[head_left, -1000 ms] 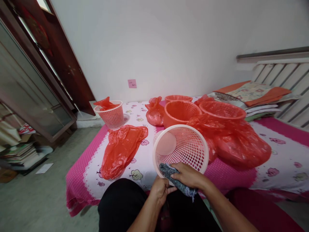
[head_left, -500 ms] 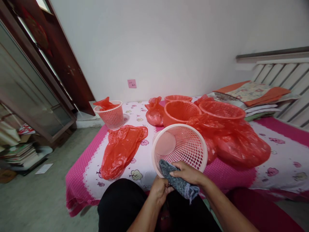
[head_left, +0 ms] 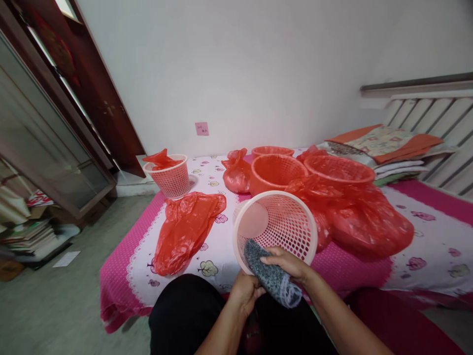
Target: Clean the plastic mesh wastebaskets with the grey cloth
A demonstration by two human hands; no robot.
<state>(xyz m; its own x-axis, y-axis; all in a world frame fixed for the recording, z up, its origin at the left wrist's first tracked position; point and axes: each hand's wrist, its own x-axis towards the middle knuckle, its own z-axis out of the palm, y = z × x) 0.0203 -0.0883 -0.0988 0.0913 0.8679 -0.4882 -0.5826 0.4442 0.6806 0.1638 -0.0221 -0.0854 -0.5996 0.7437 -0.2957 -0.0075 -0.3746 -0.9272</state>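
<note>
Both your hands are at the pale pink basket [head_left: 273, 223], which is tilted at the near edge of the bed [head_left: 218, 241], its mouth turned towards you. Your left hand [head_left: 244, 292] is curled on the lower rim, pinching it, with some fingers hidden. Your right hand [head_left: 286, 262] clasps the gray cloth [head_left: 266, 268], thumb on top; the cloth's far end reaches inside the rim, while its frayed end hangs over your lap. To your left, a crumpled red bag [head_left: 188, 234] lies flat, with an upright mesh basket [head_left: 173, 181] just behind it. Red baskets [head_left: 279, 171] and a bulging red bag [head_left: 369, 229] crowd the right.
</note>
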